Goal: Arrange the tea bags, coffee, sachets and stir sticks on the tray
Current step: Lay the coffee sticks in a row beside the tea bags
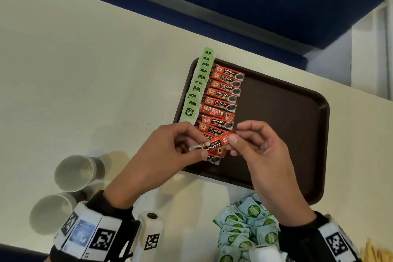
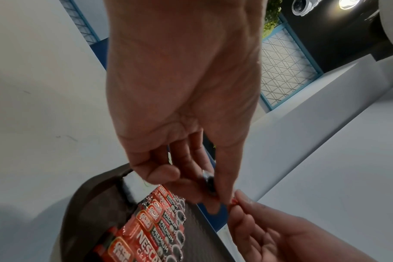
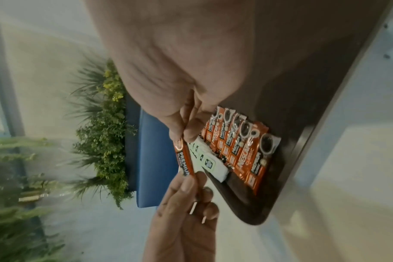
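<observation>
Table [image 1: 89, 66] carries a brown tray [image 1: 297, 125] holding rows of tea bags [image 1: 196, 87] and coffee sticks [image 1: 221, 100], two paper cups [image 1: 74, 173], while left hand [image 1: 170, 147] and right hand [image 1: 259, 151] each pinch one coffee stick [image 1: 215, 144] above the tray's near edge.

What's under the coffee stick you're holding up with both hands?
Under the held coffee stick lies the near end of the coffee row on the brown tray. Parts of two sticks peek out; the hands cover the rest, so their brand is unclear.
</observation>
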Tool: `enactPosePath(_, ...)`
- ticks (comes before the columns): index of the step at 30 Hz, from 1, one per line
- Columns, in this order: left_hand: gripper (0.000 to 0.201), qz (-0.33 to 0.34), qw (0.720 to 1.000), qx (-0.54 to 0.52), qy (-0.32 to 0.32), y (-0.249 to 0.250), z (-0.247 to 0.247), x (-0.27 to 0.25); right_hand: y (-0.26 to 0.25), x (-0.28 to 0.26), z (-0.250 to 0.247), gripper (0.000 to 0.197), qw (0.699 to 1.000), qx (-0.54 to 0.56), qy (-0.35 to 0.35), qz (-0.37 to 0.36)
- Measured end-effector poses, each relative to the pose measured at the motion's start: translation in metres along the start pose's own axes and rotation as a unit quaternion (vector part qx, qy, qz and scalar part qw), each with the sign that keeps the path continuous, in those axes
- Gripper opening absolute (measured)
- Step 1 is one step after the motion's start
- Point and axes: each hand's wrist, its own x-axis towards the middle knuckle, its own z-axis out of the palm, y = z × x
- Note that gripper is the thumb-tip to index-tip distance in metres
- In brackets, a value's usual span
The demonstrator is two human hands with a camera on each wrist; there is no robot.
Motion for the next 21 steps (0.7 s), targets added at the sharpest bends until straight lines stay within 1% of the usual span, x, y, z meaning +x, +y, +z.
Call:
enactPosePath(1, 0.018, -0.004, 1.000, 0.012, -0.009, 0.001, 0.001, 0.001, 0.000, 0.001, 0.002, 0.030, 1.000, 0.022, 0.006, 0.003)
enactPosePath(3, 0.019, -0.012, 1.000, 0.017, 0.000, 0.002, 0.001, 0.003, -0.002, 0.002, 0.007, 0.030, 0.999, 0.051, 0.007, 0.007)
enactPosePath(5, 0.019, -0.022, 1.000, 0.008, 0.018, 0.004, 0.000, 0.004, -0.002, 0.004, 0.010, 0.030, 0.998, 0.062, 0.008, 0.010)
enactPosePath(7, 0.021, -0.029, 0.999, -0.002, 0.022, 0.004, 0.000, 0.003, -0.001, 0.004, 0.013, 0.032, 0.998, 0.060, 0.002, 0.029)
enactPosePath(9, 0.024, -0.026, 0.999, -0.009, 0.024, 0.003, 0.004, 0.003, 0.001, 0.001, 0.018, 0.029, 0.997, 0.022, -0.044, 0.058)
enactPosePath(11, 0.029, -0.020, 1.000, -0.012, 0.015, 0.001, 0.007, 0.001, 0.003, -0.002, 0.020, 0.022, 0.993, -0.012, -0.090, 0.072)
enactPosePath(13, 0.032, -0.016, 1.000, -0.013, 0.017, 0.000, 0.008, 0.000, 0.001, -0.003, 0.020, 0.017, 0.992, -0.052, -0.101, 0.054)
enactPosePath(14, 0.031, -0.011, 0.999, -0.009, 0.032, 0.000, 0.008, 0.000, 0.000, -0.002, 0.018, 0.016, 0.990, -0.092, -0.102, 0.032)
enactPosePath(16, 0.025, 0.002, 0.998, 0.000, 0.070, 0.002, 0.007, -0.001, 0.000, 0.000, 0.015, 0.016, 0.973, -0.197, -0.121, -0.012)
enactPosePath(18, 0.014, 0.014, 0.996, -0.004, 0.089, 0.002, 0.006, 0.000, 0.003, -0.001, 0.015, 0.020, 0.952, -0.266, -0.146, -0.030)
enactPosePath(19, 0.011, 0.014, 0.995, -0.005, 0.096, 0.001, 0.006, 0.000, 0.006, -0.002, 0.016, 0.023, 0.949, -0.274, -0.152, -0.029)
enactPosePath(21, 0.009, 0.004, 0.993, -0.005, 0.119, -0.003, 0.005, 0.000, 0.012, -0.002, 0.016, 0.029, 0.954, -0.259, -0.149, -0.010)
